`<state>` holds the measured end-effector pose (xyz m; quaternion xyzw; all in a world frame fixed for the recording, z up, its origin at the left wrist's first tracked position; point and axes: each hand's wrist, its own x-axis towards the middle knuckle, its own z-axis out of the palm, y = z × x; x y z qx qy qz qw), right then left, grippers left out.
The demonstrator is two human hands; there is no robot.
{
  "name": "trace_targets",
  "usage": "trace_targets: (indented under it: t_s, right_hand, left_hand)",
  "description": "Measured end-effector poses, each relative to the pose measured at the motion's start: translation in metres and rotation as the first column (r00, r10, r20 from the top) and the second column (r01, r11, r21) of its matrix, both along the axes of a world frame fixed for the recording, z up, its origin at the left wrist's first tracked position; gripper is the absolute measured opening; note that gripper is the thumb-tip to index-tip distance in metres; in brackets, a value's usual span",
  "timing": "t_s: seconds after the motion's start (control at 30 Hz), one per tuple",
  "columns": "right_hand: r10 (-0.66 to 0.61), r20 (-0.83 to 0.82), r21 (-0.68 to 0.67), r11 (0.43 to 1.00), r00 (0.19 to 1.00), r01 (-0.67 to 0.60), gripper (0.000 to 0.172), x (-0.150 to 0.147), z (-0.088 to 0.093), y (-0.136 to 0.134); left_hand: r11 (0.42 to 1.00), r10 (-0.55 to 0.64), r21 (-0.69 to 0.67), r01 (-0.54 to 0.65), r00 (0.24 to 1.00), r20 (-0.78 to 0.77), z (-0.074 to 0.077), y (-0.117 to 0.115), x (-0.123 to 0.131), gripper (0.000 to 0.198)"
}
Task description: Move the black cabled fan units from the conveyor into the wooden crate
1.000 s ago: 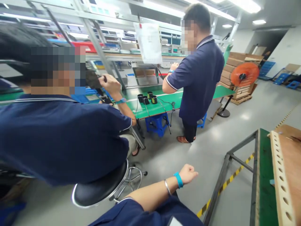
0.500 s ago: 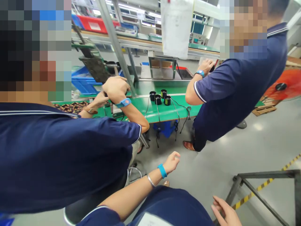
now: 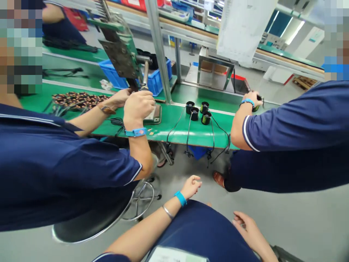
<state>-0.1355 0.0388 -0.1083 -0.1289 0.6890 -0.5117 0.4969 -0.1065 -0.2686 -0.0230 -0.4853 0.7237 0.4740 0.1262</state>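
Observation:
My left hand [image 3: 191,187], with a blue wristband and a silver bangle, hangs in front of my body with loosely bent fingers and nothing in them. My right hand [image 3: 247,228] is low at my right side, its fingers slightly apart and holding nothing. Both hands are away from the green workbench [image 3: 177,135]. Several black cylindrical parts [image 3: 194,114] with cables stand on that bench, the cables hanging over its front edge.
At left, a co-worker's hand [image 3: 139,105] is on the lever of a hand press [image 3: 122,54]. Another co-worker's hand [image 3: 253,99] holds a black part at right. A stool [image 3: 89,227], a blue crate [image 3: 158,78] and a metal post [image 3: 158,51] stand nearby.
My view has shifted closer to the bench. The left co-worker's hand has lowered with the press lever. My right hand shows more fully; both my hands stay without anything in them.

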Motion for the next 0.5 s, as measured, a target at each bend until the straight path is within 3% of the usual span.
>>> trace_targets:
  t_s: [0.13,0.23,0.3,0.37,0.43,0.5]
  right_hand:
    - [0.108,0.042,-0.128,0.986,0.993,-0.102,0.057,-0.054,-0.033,-0.021]
    - [0.145,0.022,-0.168,0.976,0.989,-0.14,0.059,-0.084,-0.056,-0.05]
    - [0.103,0.015,-0.175,0.98,0.995,-0.099,0.061,-0.094,-0.069,-0.073]
    - [0.012,0.027,-0.191,0.982,1.0,-0.007,0.064,-0.099,-0.076,-0.094]
    - [-0.072,0.038,-0.205,0.976,0.997,0.079,0.062,-0.104,-0.075,-0.112]
    - [-0.082,-0.06,-0.192,0.979,0.995,0.069,0.047,-0.121,-0.065,-0.127]
  left_hand:
    - [0.996,-0.007,-0.088,-0.002,0.994,-0.105,-0.014,-0.004,-0.042,0.041]
    - [0.956,-0.139,-0.277,0.092,0.978,-0.157,-0.014,-0.017,-0.081,0.041]
    - [0.867,-0.259,-0.456,0.2,0.963,-0.071,-0.012,-0.034,-0.113,0.044]
    - [0.723,-0.361,-0.604,0.337,0.929,0.086,-0.01,-0.056,-0.15,0.052]
    - [0.597,-0.414,-0.676,0.433,0.887,0.203,-0.011,-0.081,-0.191,0.064]
    - [0.534,-0.439,-0.702,0.471,0.864,0.247,-0.015,-0.106,-0.232,0.074]
